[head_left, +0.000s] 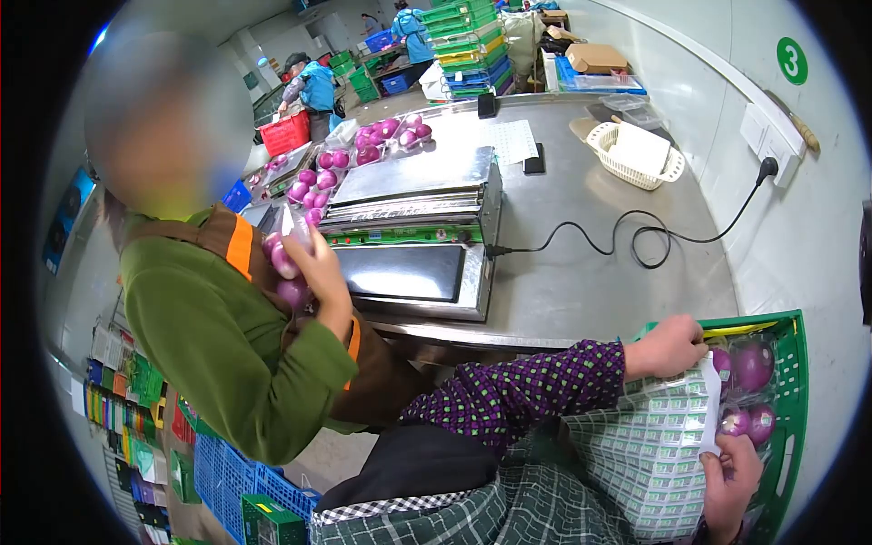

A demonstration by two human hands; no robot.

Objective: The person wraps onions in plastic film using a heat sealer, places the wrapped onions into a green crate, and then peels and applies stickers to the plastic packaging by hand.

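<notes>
A sheet of small green-and-white labels [649,454] hangs between my two hands, over the near side of a green crate [792,400]. My left hand [674,347] pinches the sheet's upper edge, near the crate's far rim. Lower down, my right hand [731,477] has its thumb and fingers closed on the sheet's edge. Packs of purple onions [752,366] in clear film lie in the crate, just right of the sheet. Small labels show on some of the packs.
A co-worker [209,318] at the left holds wrapped onions beside a wrapping machine [404,272] on the steel table [590,300]. A black cord [636,214] runs to the wall socket. A white basket [636,156] stands at the back. Blue crates [227,481] are below left.
</notes>
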